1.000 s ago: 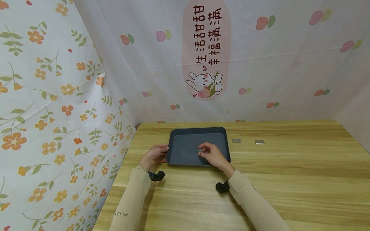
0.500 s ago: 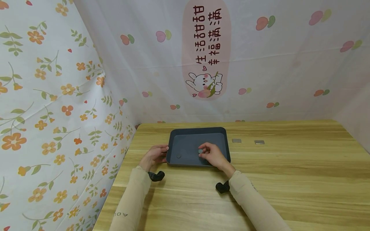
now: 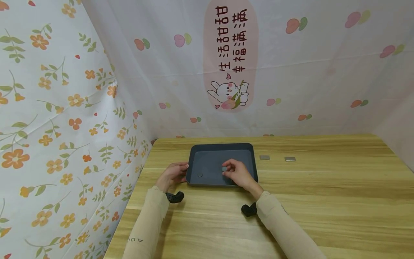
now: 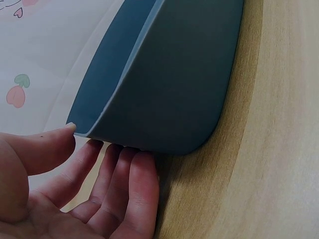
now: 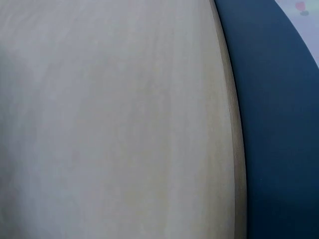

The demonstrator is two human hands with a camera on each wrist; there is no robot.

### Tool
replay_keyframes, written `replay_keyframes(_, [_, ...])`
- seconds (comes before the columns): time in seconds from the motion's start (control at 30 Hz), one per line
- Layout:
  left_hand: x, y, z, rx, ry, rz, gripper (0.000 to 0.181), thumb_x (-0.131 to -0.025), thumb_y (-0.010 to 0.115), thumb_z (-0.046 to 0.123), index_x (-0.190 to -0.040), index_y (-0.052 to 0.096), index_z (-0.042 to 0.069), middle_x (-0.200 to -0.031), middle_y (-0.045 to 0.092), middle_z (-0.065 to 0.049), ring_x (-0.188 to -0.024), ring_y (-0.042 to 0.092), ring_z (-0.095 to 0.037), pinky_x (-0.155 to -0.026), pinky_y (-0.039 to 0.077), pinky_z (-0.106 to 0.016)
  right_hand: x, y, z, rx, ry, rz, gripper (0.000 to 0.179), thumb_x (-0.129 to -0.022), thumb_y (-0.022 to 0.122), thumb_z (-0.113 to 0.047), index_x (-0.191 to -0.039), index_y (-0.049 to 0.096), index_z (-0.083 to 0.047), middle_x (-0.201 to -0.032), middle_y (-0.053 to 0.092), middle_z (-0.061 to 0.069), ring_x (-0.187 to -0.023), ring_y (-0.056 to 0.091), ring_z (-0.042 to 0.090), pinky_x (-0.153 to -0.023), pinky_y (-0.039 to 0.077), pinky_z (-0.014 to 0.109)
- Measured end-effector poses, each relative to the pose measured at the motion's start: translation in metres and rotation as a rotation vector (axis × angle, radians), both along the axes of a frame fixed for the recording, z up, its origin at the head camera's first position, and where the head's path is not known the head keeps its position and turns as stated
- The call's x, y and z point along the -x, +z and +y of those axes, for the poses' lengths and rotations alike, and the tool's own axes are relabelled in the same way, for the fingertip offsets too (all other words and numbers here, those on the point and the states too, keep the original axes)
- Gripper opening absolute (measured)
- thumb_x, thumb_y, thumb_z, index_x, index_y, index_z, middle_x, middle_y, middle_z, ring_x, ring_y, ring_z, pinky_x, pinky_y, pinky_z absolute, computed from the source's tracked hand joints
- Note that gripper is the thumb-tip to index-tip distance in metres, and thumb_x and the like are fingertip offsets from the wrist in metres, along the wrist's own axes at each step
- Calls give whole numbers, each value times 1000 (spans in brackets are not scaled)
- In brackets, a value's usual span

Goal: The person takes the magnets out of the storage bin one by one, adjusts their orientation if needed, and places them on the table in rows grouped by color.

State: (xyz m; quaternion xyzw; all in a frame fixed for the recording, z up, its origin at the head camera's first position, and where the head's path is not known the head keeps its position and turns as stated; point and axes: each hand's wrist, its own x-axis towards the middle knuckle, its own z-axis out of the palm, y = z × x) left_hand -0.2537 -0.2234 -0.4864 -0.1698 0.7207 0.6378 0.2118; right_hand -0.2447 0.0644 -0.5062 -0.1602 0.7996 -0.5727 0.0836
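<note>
The right hand (image 3: 237,173) pinches a small, round, flat grey disc (image 3: 224,168), with thumb and index finger separated only by the piece between their tips. The disc sits at the extreme end of the grip, on its left side, with its face visible to the head camera. In that view, grip and disc lie over the right half of the dark blue-grey, rectangular, smooth-walled tray (image 3: 210,162); clearance above the tray floor cannot be determined. The left hand (image 3: 173,176) holds the tray at its left end, thumb tip on the rim and bent fingers against the outer wall. A second small, round, dark grey disc (image 3: 200,175) lies on the tray floor, near the left front corner and well apart from the grip. Two flat, rectangular, silver-grey metallic pieces, the nearer one (image 3: 264,157) and the farther one (image 3: 290,159), lie right of the tray on the light-brown, wood-grained table (image 3: 207,223)
</note>
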Motion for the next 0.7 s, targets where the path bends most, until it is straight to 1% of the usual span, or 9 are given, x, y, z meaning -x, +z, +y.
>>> replay_keyframes(0.1, [0, 0, 0, 2, 4, 1, 40, -101, 49, 16, -140, 49, 5, -106, 64, -6, -87, 60, -15, -70, 52, -30, 0, 1, 0, -12, -10, 17, 26, -87, 69, -3, -112, 64, 0, -88, 60, 8, -73, 56, 15, -64, 48, 28])
replay_keyframes(0.17, [1, -1, -1, -7, -2, 3, 41, -101, 49, 16, -140, 48, 4, -105, 64, -6, -86, 60, -14, -70, 52, -30, 0, 2, -1, -39, -17, 31, 26, -87, 69, -5, -112, 64, -2, -89, 60, 8, -73, 56, 15, -64, 47, 28])
replay_keyframes(0.33, [2, -3, -2, -26, -9, 1, 42, -102, 48, 16, -142, 46, 3, -102, 64, -5, -86, 60, -13, -71, 52, -30, 1, 2, -1, -79, -28, 40, 25, -88, 69, -8, -112, 64, -4, -91, 60, 5, -75, 55, 14, -65, 47, 28])
replay_keyframes(0.5, [3, -2, -1, -20, -2, -5, 41, -102, 48, 16, -141, 47, 5, -103, 64, -4, -87, 60, -13, -72, 53, -30, 2, 3, 0, -65, -29, 24, 26, -89, 68, -11, -114, 64, -4, -91, 60, 5, -77, 57, 15, -67, 48, 30])
replay_keyframes(0.7, [2, -2, -2, -25, -7, -8, 43, -102, 48, 16, -143, 44, 3, -104, 63, -5, -87, 60, -13, -72, 52, -30, 0, 5, 1, -69, -28, 31, 27, -89, 69, -10, -114, 64, -4, -92, 61, 6, -77, 58, 13, -67, 48, 28])
